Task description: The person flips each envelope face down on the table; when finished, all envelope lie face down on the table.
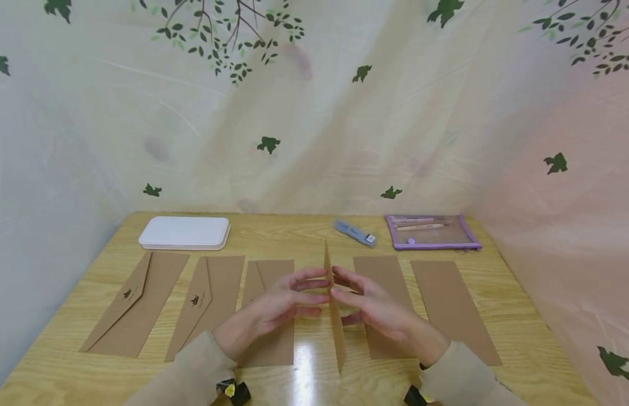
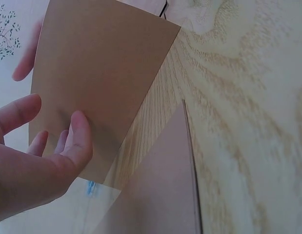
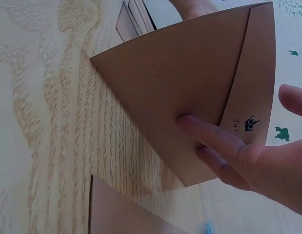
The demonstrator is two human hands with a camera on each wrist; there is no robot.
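Observation:
A brown kraft-paper envelope [image 1: 338, 338] stands upright on its long edge, nearly edge-on in the head view, between my two hands. My left hand [image 1: 286, 296] touches its plain face with outstretched fingers. On the opposite face, the fingertips of my right hand [image 1: 377, 304] press near the flap. In the right wrist view that face carries a pointed flap with a small printed crown [image 3: 251, 123]. Three envelopes lie to the left, flap side up, the nearest envelope [image 1: 271, 344] partly under my left forearm. Two more envelopes lie plain side up on the right, one envelope [image 1: 382, 268] partly behind my right hand.
Along the back of the wooden table [image 1: 273, 237] lie a white flat case [image 1: 184, 232], a blue slim item [image 1: 355, 232] and a clear purple-edged pouch [image 1: 431, 246] with pens inside. A leaf-printed curtain [image 1: 314, 124] hangs around the table's back and sides.

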